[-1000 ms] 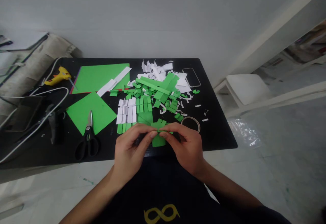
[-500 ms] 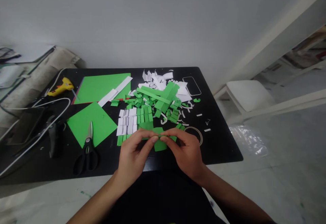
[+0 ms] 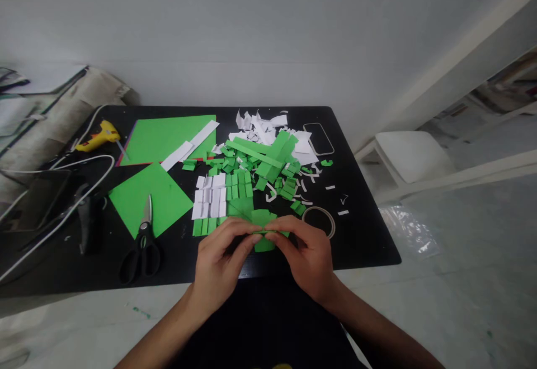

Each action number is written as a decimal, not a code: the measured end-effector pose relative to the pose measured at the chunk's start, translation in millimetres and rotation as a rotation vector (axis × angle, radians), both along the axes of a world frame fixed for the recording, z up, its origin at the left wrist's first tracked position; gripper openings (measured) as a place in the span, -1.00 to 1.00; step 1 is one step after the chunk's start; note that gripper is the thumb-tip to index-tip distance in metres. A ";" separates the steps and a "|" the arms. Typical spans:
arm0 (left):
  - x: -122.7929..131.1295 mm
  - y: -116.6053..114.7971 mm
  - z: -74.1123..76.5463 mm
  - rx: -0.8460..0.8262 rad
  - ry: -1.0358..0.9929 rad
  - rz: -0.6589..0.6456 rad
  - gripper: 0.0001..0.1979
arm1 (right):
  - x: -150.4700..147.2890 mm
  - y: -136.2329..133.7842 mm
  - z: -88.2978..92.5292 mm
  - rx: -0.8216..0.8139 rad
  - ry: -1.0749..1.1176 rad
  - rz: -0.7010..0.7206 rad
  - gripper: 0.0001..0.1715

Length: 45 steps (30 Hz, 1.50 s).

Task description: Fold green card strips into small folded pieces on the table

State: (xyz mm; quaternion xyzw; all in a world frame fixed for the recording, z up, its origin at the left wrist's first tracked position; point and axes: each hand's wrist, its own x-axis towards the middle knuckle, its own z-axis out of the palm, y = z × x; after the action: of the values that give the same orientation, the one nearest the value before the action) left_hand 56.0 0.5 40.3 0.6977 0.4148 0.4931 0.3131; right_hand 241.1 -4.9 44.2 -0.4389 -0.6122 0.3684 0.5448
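Note:
Near the table's front edge, my left hand (image 3: 220,263) and my right hand (image 3: 305,254) meet with thumbs and forefingers closed in a pinch. Between them they grip a piece of green paper (image 3: 264,244), seen above and below the fingertips; its folds are partly hidden by my fingers. Just behind my left hand lies a sheet (image 3: 240,208) bearing rows of folded white strips (image 3: 208,197) and folded green strips (image 3: 239,184). A heap of green paper pieces (image 3: 274,159) sits behind my hands, with white paper scraps (image 3: 262,128) at its back.
On the left lie black-handled scissors (image 3: 145,251) on a green square sheet (image 3: 153,195), a yellow glue gun (image 3: 100,136) and a white cable (image 3: 104,176). A tape ring (image 3: 333,226) and a phone-shaped frame (image 3: 321,140) are at right. Beyond the black table (image 3: 369,246) stands a white stool (image 3: 411,154).
My fingers still pinch the green paper at almost the same place, slightly lower in view. The camera view has shifted a little; the things on the table look unmoved.

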 end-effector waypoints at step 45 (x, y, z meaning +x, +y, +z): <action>-0.9 -8.5 16.5 -0.026 -0.008 0.034 -0.91 | -1.5 -8.5 14.1 -0.037 -0.017 0.001 -0.93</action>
State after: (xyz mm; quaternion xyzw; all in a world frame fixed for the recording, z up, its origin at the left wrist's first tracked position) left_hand 55.1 -8.0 56.8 0.6843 0.4318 0.4957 0.3156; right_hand 239.6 -13.5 58.3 -0.4516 -0.6100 0.3763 0.5313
